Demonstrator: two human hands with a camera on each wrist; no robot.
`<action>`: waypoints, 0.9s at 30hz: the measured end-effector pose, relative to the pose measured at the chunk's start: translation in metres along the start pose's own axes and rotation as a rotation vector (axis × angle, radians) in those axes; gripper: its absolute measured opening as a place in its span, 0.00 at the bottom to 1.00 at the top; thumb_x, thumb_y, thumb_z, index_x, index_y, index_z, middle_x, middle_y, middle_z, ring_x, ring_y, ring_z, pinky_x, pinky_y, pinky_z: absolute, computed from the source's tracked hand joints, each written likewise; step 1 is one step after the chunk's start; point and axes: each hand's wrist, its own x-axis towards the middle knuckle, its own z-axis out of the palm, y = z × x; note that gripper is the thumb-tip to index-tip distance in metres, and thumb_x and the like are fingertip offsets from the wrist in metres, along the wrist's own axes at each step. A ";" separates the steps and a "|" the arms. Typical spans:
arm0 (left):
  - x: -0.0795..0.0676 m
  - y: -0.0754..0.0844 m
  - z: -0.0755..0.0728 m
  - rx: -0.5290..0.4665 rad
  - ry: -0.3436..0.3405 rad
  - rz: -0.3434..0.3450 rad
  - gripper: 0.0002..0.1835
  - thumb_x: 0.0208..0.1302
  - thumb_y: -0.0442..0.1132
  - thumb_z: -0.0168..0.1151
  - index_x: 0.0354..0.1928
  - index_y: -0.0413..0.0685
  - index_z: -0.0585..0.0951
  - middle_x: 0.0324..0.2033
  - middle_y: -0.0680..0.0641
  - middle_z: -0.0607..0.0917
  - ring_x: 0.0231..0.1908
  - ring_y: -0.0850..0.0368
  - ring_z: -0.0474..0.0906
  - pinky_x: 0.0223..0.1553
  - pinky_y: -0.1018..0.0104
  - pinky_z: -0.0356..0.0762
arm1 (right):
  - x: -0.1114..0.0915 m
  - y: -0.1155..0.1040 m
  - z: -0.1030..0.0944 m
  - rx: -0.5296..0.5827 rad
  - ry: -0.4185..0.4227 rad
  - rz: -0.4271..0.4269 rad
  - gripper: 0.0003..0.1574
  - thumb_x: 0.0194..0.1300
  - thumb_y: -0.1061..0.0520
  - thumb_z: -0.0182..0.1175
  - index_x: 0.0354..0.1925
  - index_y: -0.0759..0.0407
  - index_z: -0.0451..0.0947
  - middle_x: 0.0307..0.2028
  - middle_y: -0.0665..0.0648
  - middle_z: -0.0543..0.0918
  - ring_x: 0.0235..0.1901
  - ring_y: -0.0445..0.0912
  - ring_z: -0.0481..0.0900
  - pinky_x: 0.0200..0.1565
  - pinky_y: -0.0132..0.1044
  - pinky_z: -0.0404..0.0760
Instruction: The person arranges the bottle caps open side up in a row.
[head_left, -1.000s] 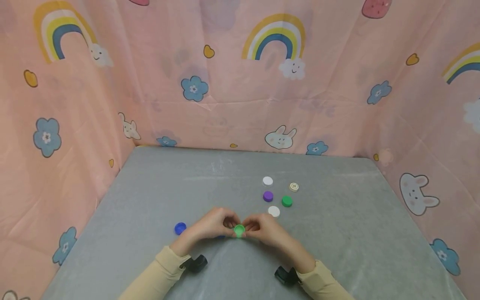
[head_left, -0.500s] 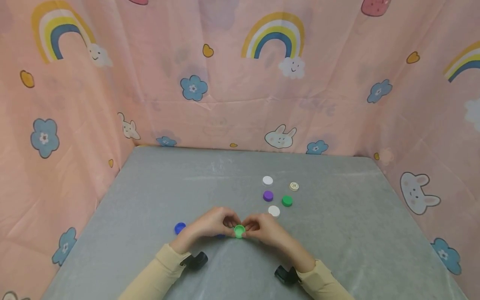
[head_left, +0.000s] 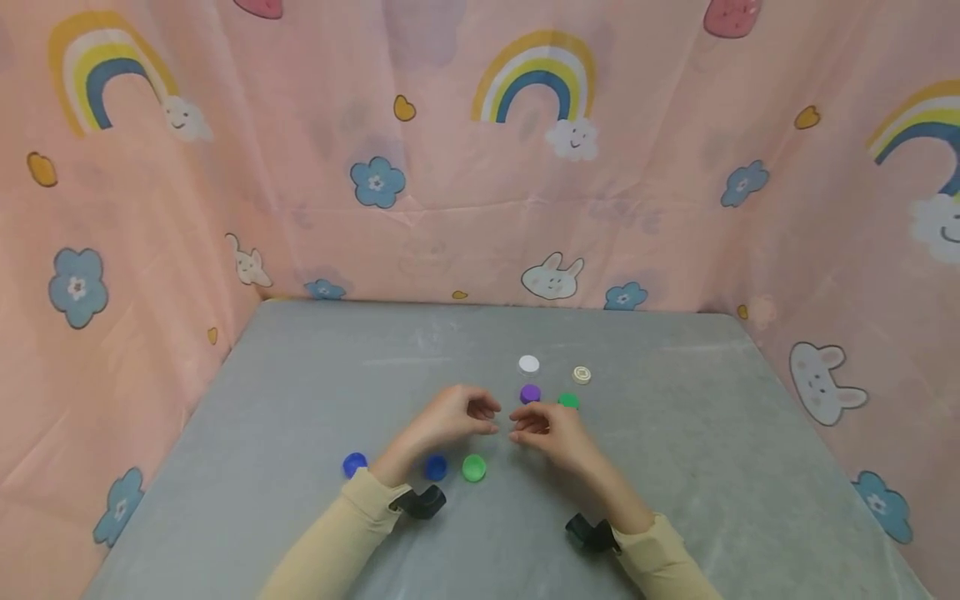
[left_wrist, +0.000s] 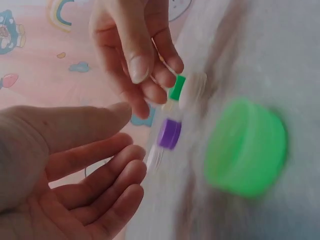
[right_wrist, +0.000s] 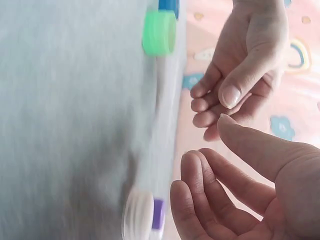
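Left hand and right hand are hovering empty, loosely curved; white cap is looking light, stiff, side-pinchable.

The left arm and the right arm, both in pale yellow sleeves, slanted inward. The left hand and the right hand hung in the air, facing each other — fingertips near but apart. The left thumb and right thumb stretched out nearly straight, while the other fingers curved loosely — relaxed on both sides.
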 end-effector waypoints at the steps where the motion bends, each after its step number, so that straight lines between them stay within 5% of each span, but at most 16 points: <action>1: 0.003 0.001 0.002 -0.010 0.004 0.000 0.14 0.54 0.36 0.70 0.43 0.40 0.83 0.37 0.44 0.86 0.36 0.59 0.81 0.39 0.70 0.77 | 0.000 0.002 -0.003 0.001 0.014 0.002 0.18 0.56 0.57 0.68 0.44 0.65 0.81 0.34 0.55 0.86 0.34 0.44 0.83 0.36 0.31 0.80; 14: 0.040 0.013 0.029 -0.044 0.015 -0.010 0.15 0.49 0.33 0.73 0.40 0.37 0.83 0.36 0.41 0.86 0.33 0.62 0.80 0.36 0.75 0.77 | -0.002 0.016 -0.027 -0.040 0.093 0.144 0.20 0.59 0.56 0.66 0.49 0.64 0.79 0.41 0.61 0.85 0.39 0.50 0.84 0.43 0.43 0.82; 27: 0.053 0.010 0.052 0.030 0.032 -0.036 0.15 0.42 0.31 0.75 0.35 0.38 0.84 0.28 0.47 0.85 0.27 0.67 0.76 0.32 0.78 0.74 | -0.007 0.032 -0.030 -0.115 0.115 0.175 0.21 0.54 0.60 0.69 0.47 0.64 0.81 0.39 0.59 0.86 0.37 0.48 0.84 0.37 0.37 0.81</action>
